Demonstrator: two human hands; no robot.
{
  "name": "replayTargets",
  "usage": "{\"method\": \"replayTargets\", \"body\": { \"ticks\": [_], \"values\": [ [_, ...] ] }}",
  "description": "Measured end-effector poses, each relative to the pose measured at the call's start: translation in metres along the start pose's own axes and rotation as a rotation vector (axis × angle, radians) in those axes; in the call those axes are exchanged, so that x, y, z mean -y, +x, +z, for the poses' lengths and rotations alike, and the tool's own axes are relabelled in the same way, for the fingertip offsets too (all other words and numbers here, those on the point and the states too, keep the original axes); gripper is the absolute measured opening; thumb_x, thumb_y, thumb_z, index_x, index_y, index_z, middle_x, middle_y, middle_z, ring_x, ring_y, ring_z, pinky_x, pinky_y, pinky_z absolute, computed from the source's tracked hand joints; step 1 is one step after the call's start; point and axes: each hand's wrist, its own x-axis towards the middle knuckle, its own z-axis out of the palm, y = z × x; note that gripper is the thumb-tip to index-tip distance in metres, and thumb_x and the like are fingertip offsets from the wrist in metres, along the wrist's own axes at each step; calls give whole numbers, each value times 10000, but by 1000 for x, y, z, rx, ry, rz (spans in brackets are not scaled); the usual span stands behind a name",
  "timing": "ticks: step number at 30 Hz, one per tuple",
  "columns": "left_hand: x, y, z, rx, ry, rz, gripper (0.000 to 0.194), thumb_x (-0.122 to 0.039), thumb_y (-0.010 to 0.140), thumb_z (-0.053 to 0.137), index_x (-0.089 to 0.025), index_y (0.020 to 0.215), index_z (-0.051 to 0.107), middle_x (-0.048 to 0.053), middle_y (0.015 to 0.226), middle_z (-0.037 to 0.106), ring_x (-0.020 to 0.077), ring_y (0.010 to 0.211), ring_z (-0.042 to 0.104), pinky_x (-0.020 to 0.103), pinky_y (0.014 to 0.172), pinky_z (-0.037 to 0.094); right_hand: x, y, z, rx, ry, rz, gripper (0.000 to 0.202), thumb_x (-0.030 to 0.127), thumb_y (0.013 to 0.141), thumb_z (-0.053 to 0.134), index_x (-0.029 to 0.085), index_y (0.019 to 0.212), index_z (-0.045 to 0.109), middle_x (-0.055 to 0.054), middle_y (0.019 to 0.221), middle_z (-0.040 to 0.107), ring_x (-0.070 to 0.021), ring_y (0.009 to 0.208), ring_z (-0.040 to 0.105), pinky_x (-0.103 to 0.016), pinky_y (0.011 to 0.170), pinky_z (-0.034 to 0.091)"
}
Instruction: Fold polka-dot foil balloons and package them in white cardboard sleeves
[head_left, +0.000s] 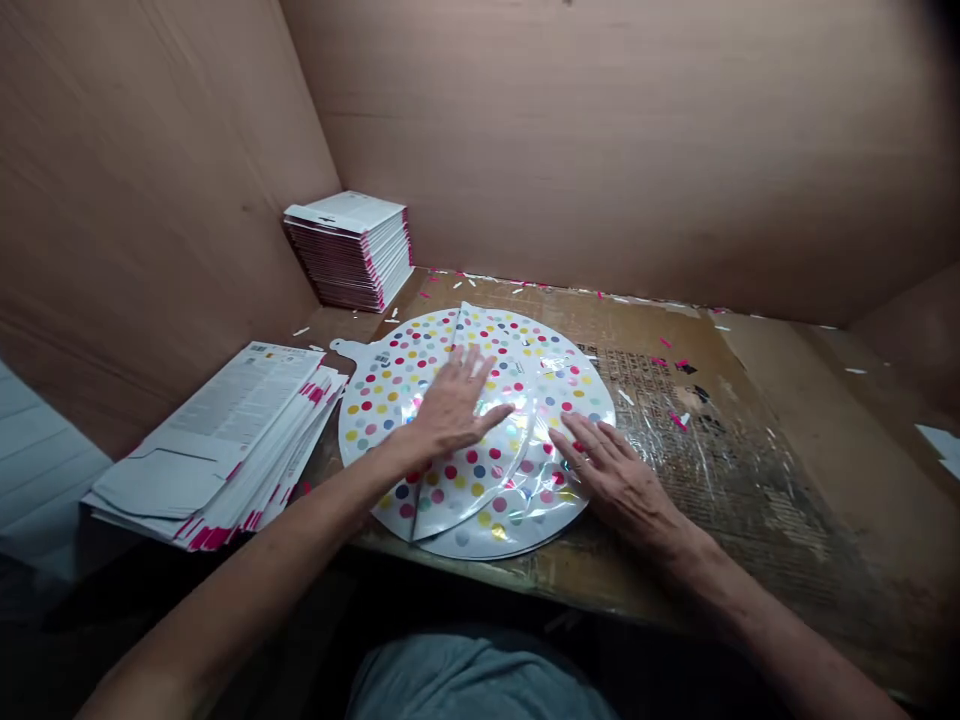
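A flat round foil balloon [480, 515], white with many coloured dots, lies at the table's front edge. Its filling neck [349, 349] points left, and a straight fold runs across its left part, with one layer overlapping another. My left hand [454, 405] rests on the balloon near its middle, fingers spread and thumb out to the right. On the right side of the balloon, my right hand [615, 470] lies with its fingertips on the dotted surface and its fingers stretched out. Neither hand grips anything.
Left of the balloon is a fanned stack of white and pink printed card sleeves [240, 410]. A taller stack of similar sleeves [349, 250] stands in the back left corner. Cardboard [712, 440] covers the table, with pink and white paper scraps [679, 420]. Wooden panels [600, 140] enclose it.
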Motion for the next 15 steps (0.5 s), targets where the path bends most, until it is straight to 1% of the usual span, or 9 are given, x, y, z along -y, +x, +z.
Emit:
{"method": "replayTargets", "body": {
  "ticks": [1,3,4,5,7,9,11,13,15],
  "values": [
    [-5,8,15,75,-1,45,739,-618,928,414,-153,1500,356,169,1605,285,341,1504,182,515,1196,177,-5,5,0,61,3,-57,568,74,928,410,161,1488,376,-204,1522,418,-305,1442,349,-517,1125,379],
    [-16,13,39,133,0,190,738,-623,935,415,-154,1502,357,184,1605,274,354,1506,169,548,1203,127,-13,13,1,160,16,-129,548,81,921,443,135,1466,416,-213,1528,410,-320,1441,346,-517,1114,395],
    [-20,12,46,141,-5,267,738,-627,939,405,-144,1496,366,195,1598,283,356,1502,186,549,1202,136,-16,16,1,201,32,-154,555,86,912,470,132,1463,425,-212,1532,404,-329,1440,346,-521,1111,397],
    [-23,9,48,129,-12,338,733,-627,945,393,-128,1482,385,207,1588,299,355,1496,208,541,1199,161,-20,18,0,245,59,-179,570,92,900,499,131,1464,429,-212,1533,403,-336,1436,351,-526,1110,397],
    [-21,3,41,67,-36,410,678,-596,958,386,-96,1407,476,222,1542,375,345,1464,288,505,1178,245,-28,23,-1,339,153,-218,608,106,868,552,120,1464,437,-224,1525,410,-352,1425,366,-541,1112,386],
    [-8,-2,25,18,-71,385,575,-548,972,380,-106,1272,595,204,1426,518,324,1371,429,469,1132,329,-39,31,-5,442,311,-218,642,129,846,579,106,1472,437,-238,1527,399,-358,1422,369,-541,1115,378],
    [13,-5,9,40,-144,337,558,-544,986,322,-138,1169,659,163,1282,628,294,1233,545,450,1077,388,-57,47,-10,559,535,-165,615,156,837,580,141,1446,492,-201,1521,427,-335,1396,418,-510,1110,391],
    [34,-6,-1,110,-274,276,657,-594,989,204,-170,1179,668,126,1219,672,277,1168,582,437,1040,416,-79,69,-12,685,807,-25,505,187,825,568,201,1327,623,-130,1409,578,-289,1268,564,-449,1042,469],
    [50,-3,-4,152,-463,151,771,-651,967,86,-203,1208,666,95,1196,695,270,1157,593,411,1006,440,-103,92,-9,761,1048,241,370,233,780,585,203,1118,732,-87,1132,737,-246,999,693,-370,850,566]
  ]
}}
